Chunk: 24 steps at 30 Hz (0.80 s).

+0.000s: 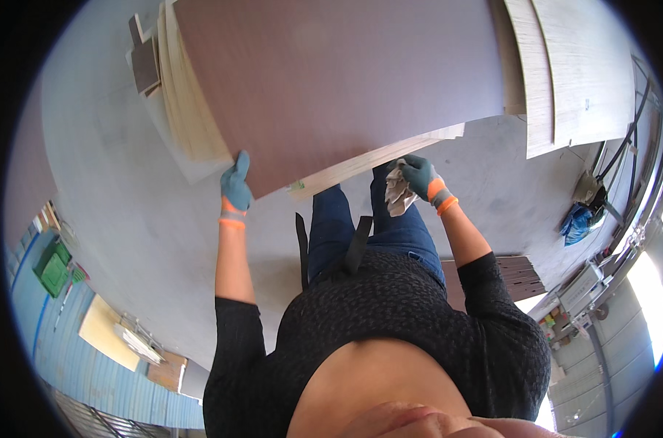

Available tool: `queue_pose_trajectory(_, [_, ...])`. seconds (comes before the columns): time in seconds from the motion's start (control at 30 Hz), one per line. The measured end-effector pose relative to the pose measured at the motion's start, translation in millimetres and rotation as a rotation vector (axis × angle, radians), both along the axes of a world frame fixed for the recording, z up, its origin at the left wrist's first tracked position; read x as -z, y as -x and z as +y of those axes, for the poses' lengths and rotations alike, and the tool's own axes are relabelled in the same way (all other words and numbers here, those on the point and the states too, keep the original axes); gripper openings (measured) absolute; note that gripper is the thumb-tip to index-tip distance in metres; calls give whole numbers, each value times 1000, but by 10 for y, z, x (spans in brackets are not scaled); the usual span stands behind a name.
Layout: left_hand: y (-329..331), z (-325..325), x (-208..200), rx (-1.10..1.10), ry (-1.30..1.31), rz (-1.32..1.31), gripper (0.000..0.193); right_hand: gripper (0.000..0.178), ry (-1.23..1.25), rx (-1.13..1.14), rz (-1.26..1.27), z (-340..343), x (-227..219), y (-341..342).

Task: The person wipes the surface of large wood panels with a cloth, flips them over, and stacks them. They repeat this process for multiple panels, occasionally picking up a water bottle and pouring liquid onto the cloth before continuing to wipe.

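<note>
Left hand (236, 187), in a teal glove, is gripping the near edge of a large reddish-brown plywood sheet (331, 80) atop a pale board stack (189, 117). Right hand (421, 177) is closing around a crumpled white rag (398, 191) at the same edge. Likely mid-lift; next calls for an even two-handed pull.

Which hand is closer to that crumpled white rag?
Right. The right hand clutches the crumpled white rag at the brown board's near edge; the left hand grips the board's left corner, apart from it.
</note>
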<state>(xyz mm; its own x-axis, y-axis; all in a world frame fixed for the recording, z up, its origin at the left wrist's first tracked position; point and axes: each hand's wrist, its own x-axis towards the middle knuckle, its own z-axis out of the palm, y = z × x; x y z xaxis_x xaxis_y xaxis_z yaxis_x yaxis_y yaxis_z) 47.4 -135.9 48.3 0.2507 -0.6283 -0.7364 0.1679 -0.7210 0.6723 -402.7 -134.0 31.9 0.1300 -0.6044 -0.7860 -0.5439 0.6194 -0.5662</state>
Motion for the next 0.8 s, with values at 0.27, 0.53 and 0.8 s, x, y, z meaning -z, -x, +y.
queue_pose_trajectory(0.27, [848,-455,-2199,-5,211,-152,34,49,-262,1028,-642,145,88,861])
queue_pose_trajectory(0.53, [977,-695,-2998,302,518,-416,28,37,-335,1164,-1300,-466,101,1057])
queue_pose_trajectory(0.8, [473,-564,-3795,882,1226,-1039,42,12,33,1319,-1177,-379,-1327,807])
